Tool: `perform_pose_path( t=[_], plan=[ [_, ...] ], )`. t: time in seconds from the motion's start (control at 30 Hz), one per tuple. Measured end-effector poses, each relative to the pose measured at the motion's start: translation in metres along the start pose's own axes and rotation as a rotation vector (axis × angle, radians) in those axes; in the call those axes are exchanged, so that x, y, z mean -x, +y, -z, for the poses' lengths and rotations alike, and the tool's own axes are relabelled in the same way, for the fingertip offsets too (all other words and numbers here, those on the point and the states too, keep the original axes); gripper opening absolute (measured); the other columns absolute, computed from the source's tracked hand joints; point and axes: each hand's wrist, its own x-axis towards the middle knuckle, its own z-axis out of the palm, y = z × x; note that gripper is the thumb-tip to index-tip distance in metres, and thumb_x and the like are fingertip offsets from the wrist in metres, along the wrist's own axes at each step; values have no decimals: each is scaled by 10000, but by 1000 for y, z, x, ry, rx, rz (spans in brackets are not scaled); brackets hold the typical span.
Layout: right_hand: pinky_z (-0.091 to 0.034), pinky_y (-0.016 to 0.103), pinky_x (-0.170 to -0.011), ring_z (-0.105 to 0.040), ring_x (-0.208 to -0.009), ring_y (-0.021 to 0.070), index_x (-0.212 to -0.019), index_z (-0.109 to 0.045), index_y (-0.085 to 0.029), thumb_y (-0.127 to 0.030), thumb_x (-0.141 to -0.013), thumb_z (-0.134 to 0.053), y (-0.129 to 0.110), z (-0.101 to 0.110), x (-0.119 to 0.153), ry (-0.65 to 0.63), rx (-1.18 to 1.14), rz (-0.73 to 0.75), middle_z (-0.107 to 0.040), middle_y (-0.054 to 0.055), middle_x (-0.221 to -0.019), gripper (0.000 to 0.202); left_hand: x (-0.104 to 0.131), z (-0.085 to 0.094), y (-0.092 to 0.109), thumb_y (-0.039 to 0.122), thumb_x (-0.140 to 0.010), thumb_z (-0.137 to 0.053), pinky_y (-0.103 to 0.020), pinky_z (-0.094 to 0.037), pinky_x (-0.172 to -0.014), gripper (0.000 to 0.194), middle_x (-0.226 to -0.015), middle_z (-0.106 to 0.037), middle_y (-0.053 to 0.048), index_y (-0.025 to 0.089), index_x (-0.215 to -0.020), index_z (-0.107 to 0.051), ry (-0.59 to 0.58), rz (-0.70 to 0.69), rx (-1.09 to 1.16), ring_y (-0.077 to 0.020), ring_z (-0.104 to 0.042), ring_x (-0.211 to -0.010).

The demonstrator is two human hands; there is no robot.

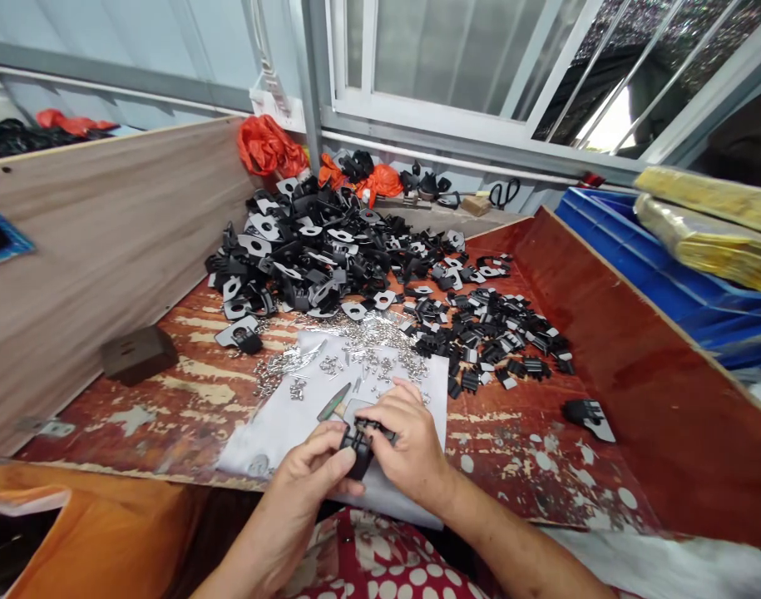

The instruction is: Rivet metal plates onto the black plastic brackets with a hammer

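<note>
A black plastic clamp-like part (358, 459) is held low over the front of the white sheet (249, 437). My left hand (308, 474) is closed around its left and lower side, with the thumb pressed on its face. The fingers of my right hand (411, 437) pinch the upper right end of the same part; whether a second small piece is between them cannot be made out. Just beyond my hands lies a small tool with a dark green flat end (334, 401). Small silver metal pins (380, 333) are scattered over the sheet's far side.
A large heap of black and grey plastic parts (318, 249) fills the back, with smaller black pieces (498, 333) to its right. A brown block (138, 354) sits left. Wooden boards wall both sides; a blue crate (623, 249) stands outside right. Black-handled scissors (505, 194) lie behind.
</note>
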Motion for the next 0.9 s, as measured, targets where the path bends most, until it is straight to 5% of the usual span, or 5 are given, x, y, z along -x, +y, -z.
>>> perform_pose_path(
  t=[0.13,0.43,0.73,0.9],
  plan=[
    [-337,516,-1105,-600,-771,189,-1042,-743,-299,-115,-870,-524,-4,-13,11,95,23,47,-665,-10,-737,334,-1,-3,-1,434,-730,-847,-270,-575,-640,260,-1052,-538,-78,180,-768,-805,-51,-41,-5,-219,-516,-890],
    [-364,504,-1089,-598,-812,193,-1103,-705,-282,-112,-926,-477,-13,-20,23,84,-92,-6,-660,3,-800,335,5,9,-2,419,-769,-820,-244,-553,-586,255,-1013,-517,-76,170,-824,-820,-94,-36,45,-200,-497,-843],
    [-328,527,-1128,-591,-921,209,-1283,-644,-294,-102,-959,-394,-17,-27,35,-65,-34,-43,-654,30,-918,452,2,16,-11,424,-782,-797,-255,-550,-573,263,-975,-537,-69,162,-784,-815,-49,-130,-80,-184,-538,-764],
    [-441,432,-1040,-609,-926,211,-1289,-661,-279,-188,-993,-428,-28,-18,31,-174,-275,-129,-679,46,-948,388,3,24,-14,434,-788,-791,-261,-555,-572,267,-1146,-544,-93,173,-836,-820,-55,-110,-93,-167,-578,-740]
  ],
)
